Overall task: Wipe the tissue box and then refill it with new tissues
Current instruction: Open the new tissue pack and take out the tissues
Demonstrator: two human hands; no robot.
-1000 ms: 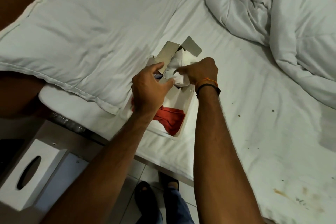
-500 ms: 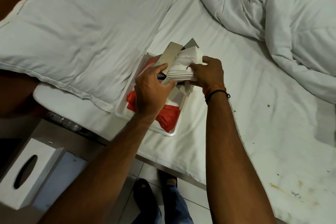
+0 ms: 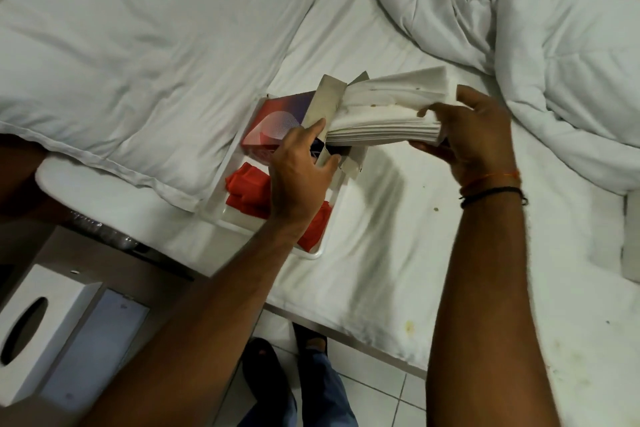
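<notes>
Two bare hands work over a white tray on the bed. Right hand has its fingers closed around one end of a thick stack of white tissues, held above the tray; the other end of the stack sits in the torn-open cardboard tissue pack. Left hand pinches the pack's flaps between thumb and fingers. A red cloth lies in the tray. White tissue box with an oval slot stands on the bedside table, well apart at lower left, beside a large pillow
</notes>
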